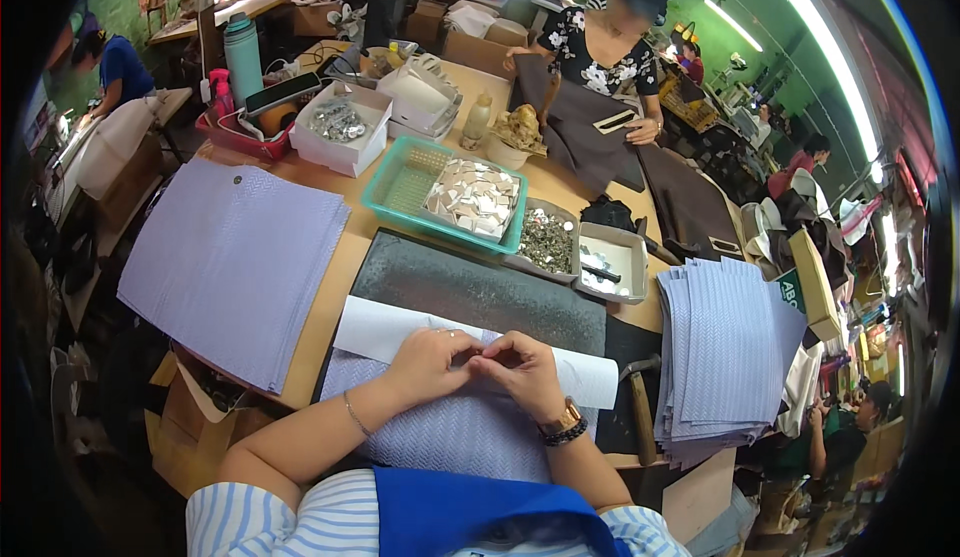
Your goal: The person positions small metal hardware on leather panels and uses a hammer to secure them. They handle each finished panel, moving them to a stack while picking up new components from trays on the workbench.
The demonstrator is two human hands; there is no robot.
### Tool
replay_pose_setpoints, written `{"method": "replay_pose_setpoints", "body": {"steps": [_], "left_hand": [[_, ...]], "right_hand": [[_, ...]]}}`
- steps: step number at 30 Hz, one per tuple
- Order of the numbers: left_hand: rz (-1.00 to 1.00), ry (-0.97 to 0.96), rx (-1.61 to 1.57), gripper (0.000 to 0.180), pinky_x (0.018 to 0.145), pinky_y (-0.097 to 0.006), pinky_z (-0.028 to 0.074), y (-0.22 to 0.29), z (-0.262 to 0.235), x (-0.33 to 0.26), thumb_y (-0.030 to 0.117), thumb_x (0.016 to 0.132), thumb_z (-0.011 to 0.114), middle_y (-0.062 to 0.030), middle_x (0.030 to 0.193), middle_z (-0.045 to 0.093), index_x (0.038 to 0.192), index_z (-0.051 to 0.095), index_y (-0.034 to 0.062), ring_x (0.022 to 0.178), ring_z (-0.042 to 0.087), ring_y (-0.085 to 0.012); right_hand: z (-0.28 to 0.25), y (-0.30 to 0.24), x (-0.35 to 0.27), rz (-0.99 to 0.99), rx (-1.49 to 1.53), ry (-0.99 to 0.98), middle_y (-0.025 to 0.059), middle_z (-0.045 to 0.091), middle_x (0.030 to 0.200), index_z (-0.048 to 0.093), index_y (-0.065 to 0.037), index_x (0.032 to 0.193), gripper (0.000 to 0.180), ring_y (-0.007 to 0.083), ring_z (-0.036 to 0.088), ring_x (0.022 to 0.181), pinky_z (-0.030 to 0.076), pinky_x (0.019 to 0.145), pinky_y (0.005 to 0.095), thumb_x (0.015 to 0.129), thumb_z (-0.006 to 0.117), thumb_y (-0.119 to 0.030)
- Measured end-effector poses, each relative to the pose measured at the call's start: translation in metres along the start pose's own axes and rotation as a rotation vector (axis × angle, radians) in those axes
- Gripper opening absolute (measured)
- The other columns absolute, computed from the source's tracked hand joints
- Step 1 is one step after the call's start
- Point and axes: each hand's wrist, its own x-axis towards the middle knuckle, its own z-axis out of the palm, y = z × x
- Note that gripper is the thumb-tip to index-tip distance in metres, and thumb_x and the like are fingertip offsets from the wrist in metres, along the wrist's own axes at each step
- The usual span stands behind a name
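A lavender woven panel (450,435) lies in front of me, its far edge turned back to show a white strip (375,327). Over that strip my left hand (430,365) and my right hand (523,372) meet, thumbs and fingertips pinched close together. Whatever small piece sits between the fingertips is too hidden to name. Under the panel is a dark, worn board (470,279). To the right of my right hand, a hammer (640,407) with a wooden handle rests on the dark surface.
Stacks of lavender panels lie left (225,267) and right (715,352). Beyond the board stand a green basket (390,192) of pale cut pieces, a box of small metal parts (545,239) and a white tray (625,267). Across the table, a person (600,57) handles dark brown material (570,117).
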Motion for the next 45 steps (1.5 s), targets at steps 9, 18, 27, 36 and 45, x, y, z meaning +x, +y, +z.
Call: {"method": "replay_pose_setpoints", "body": {"steps": [9, 18, 27, 36, 45], "left_hand": [[-0.143, -0.043, -0.052, 0.029, 0.065, -0.044, 0.056, 0.009, -0.002, 0.003, 0.025, 0.086, 0.075, -0.0132, 0.087, 0.076, 0.111, 0.076, 0.0102, 0.072, 0.071, -0.0327], [-0.176, -0.037, -0.143, 0.022, 0.064, -0.034, 0.054, 0.002, 0.0, 0.0, 0.021, 0.091, 0.075, -0.0126, 0.086, 0.075, 0.108, 0.076, 0.0064, 0.069, 0.071, -0.0244], [-0.198, -0.108, -0.117, 0.016, 0.065, -0.037, 0.053, 0.005, -0.003, 0.002, 0.024, 0.093, 0.074, -0.0109, 0.086, 0.074, 0.098, 0.076, 0.0086, 0.072, 0.07, -0.0272], [-0.015, -0.09, 0.01, 0.016, 0.073, -0.04, 0.055, 0.001, 0.002, -0.001, 0.025, 0.088, 0.077, -0.0056, 0.09, 0.076, 0.092, 0.076, 0.0102, 0.083, 0.073, -0.0275], [-0.04, -0.058, -0.009, 0.014, 0.071, -0.039, 0.057, 0.003, 0.005, 0.001, 0.023, 0.088, 0.078, -0.0084, 0.089, 0.077, 0.093, 0.076, 0.0096, 0.08, 0.074, -0.0287]], "right_hand": [[-0.002, 0.028, 0.008, -0.125, -0.002, 0.068, 0.0055, 0.075, 0.099, 0.076, 0.0, 0.106, 0.015, 0.0122, 0.071, 0.094, 0.057, 0.083, 0.0261, 0.092, 0.079, -0.001], [-0.006, 0.02, 0.005, -0.03, 0.083, 0.007, 0.0045, 0.072, 0.101, 0.075, -0.001, 0.109, 0.016, 0.0123, 0.07, 0.095, 0.057, 0.085, 0.0272, 0.094, 0.078, -0.003], [-0.019, -0.017, -0.007, -0.276, -0.474, -0.122, 0.012, 0.074, 0.103, 0.075, -0.004, 0.116, 0.027, 0.0274, 0.073, 0.09, 0.058, 0.08, 0.0344, 0.089, 0.08, -0.007], [-0.02, -0.004, -0.023, -0.261, -0.592, -0.064, 0.0118, 0.074, 0.095, 0.076, -0.006, 0.104, 0.017, 0.0298, 0.072, 0.086, 0.057, 0.077, 0.0391, 0.089, 0.08, -0.011], [-0.018, 0.002, -0.023, -0.278, -0.568, -0.021, 0.0114, 0.073, 0.089, 0.076, -0.006, 0.095, 0.016, 0.03, 0.07, 0.082, 0.055, 0.074, 0.0398, 0.084, 0.084, -0.013]]}}
